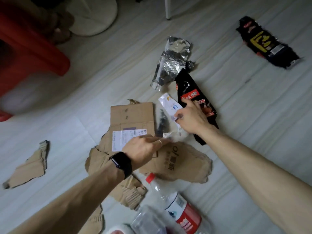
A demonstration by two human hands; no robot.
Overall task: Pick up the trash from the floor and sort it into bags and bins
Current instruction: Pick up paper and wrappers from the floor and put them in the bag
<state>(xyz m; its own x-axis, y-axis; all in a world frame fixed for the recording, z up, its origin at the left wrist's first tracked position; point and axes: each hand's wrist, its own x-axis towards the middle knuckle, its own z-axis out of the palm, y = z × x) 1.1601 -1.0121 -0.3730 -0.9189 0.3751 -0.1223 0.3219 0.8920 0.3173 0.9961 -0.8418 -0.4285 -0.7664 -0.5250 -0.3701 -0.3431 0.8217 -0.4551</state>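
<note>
Trash lies scattered on a pale floor. My left hand (143, 147), with a black watch on the wrist, pinches the near end of a crumpled white plastic wrapper (170, 105) above torn brown cardboard (182, 162). My right hand (190, 117) pinches the same wrapper farther up, over a black and red snack packet (190, 88). A crumpled silver foil bag (172, 61) lies just beyond. Another black packet with yellow print (265, 43) sits at the far right. A clear plastic bottle with a red cap and red label (175, 205) lies near me.
A red plastic stool (33, 48) stands at the upper left, with a round pale base (96, 16) behind it. A white furniture leg (168, 7) rises at the top. A loose cardboard scrap (30, 168) lies at the left. A second clear bottle (148, 222) is at the bottom edge.
</note>
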